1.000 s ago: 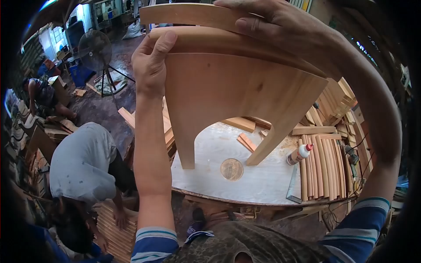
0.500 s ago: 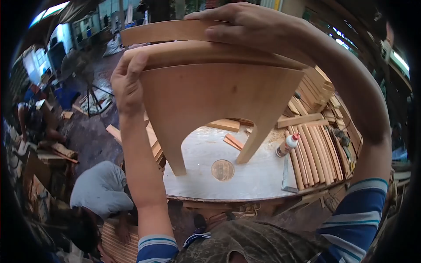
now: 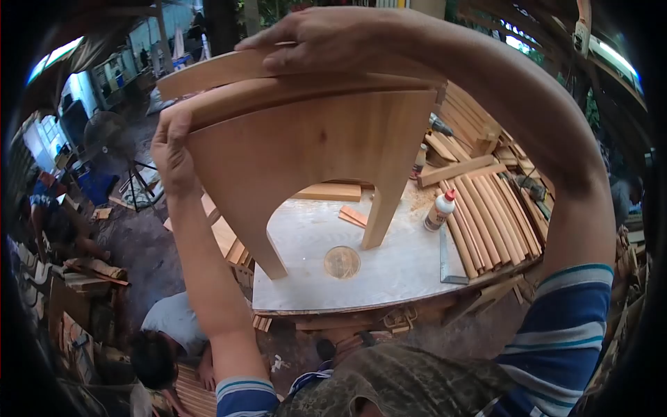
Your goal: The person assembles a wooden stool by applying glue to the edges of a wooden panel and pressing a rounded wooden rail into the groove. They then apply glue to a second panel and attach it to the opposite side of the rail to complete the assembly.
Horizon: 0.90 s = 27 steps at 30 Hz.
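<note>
A wooden panel (image 3: 313,139) with an arched cutout between two legs stands upright on the white work table (image 3: 299,295). Along its curved top edge lies a rounded wooden slat (image 3: 229,97). My left hand (image 3: 174,149) is closed around the upper left corner, thumb towards me, holding panel and slat together. My right hand (image 3: 313,42) reaches over the top, its fingers closed on a second, flatter slat (image 3: 198,75) just behind the first. Part of that slat is hidden under the right hand and forearm.
At right on the table are a glue bottle (image 3: 440,210), a metal square (image 3: 451,260), a row of rounded slats (image 3: 493,222) and a drill (image 3: 439,125). Wood offcuts (image 3: 354,217) lie behind the arch. A co-worker (image 3: 163,340) crouches at lower left; a fan (image 3: 111,142) stands further back.
The panel and both hands have shifted left in view, and the panel appears turned slightly, showing more of its right leg's side. My view has shifted too. Both hands keep their hold.
</note>
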### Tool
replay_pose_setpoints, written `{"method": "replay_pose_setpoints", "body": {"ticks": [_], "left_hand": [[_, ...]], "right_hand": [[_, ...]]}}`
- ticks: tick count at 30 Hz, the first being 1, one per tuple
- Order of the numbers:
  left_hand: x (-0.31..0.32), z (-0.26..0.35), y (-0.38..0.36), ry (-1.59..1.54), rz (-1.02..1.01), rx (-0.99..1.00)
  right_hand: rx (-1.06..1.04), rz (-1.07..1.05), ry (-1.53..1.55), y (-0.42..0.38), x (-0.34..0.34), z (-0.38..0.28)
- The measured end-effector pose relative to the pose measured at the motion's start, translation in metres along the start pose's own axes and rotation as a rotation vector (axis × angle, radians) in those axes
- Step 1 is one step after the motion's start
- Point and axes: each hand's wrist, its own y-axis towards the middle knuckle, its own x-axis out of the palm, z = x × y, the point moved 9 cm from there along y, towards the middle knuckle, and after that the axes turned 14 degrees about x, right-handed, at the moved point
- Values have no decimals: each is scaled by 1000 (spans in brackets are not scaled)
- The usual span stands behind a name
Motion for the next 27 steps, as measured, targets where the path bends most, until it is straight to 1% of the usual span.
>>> {"method": "replay_pose_setpoints", "body": {"ticks": [1,2,4,5,6,7,8,9,10,11,12,14,15,16,17,19,21,23,25,27], "left_hand": [[-3,-1,1,10,6,13],[-7,-4,-1,23,3,11],[-19,-11,-1,50,14,33],[-31,-15,0,152,37,47],[-27,-16,-3,130,35,-7],[-18,-5,-4,154,10,40],[-11,3,-8,179,-9,77],[-14,3,-18,196,46,5],[-12,2,-28,167,96,-7],[-8,5,-33,159,83,-32],[-11,4,-37,148,108,1],[-16,1,-41,123,148,48],[-17,-5,-44,81,149,-5],[-18,-10,-47,37,152,-63],[-20,-11,-48,28,178,-56],[-17,-10,-45,109,136,-95],[-16,-5,-49,101,165,-108],[-15,5,-48,195,188,-5],[-13,2,-49,146,202,-3],[-15,-2,-50,127,221,-3]], "right_hand": [[35,-14,-42,-3,0,0],[-4,76,-61,-11,-6,-6],[-47,114,-115,-11,-10,1],[-75,141,-151,-9,-16,1],[-17,161,-29,-12,-28,3],[41,165,98,-20,-35,8],[36,173,109,-24,-43,9],[45,166,125,-30,-46,12],[39,175,87,-37,-49,9],[41,190,47,-44,-50,5],[15,175,33,-48,-49,-1],[197,177,1,-57,-51,4],[273,179,6,-63,-51,3],[291,187,82,-66,-52,1],[315,186,159,-67,-52,3],[303,153,168,-59,-54,8],[306,127,192,-48,-55,16],[221,148,282,-38,-60,14],[250,155,248,-33,-61,11],[240,83,197,-25,-54,0]]}}
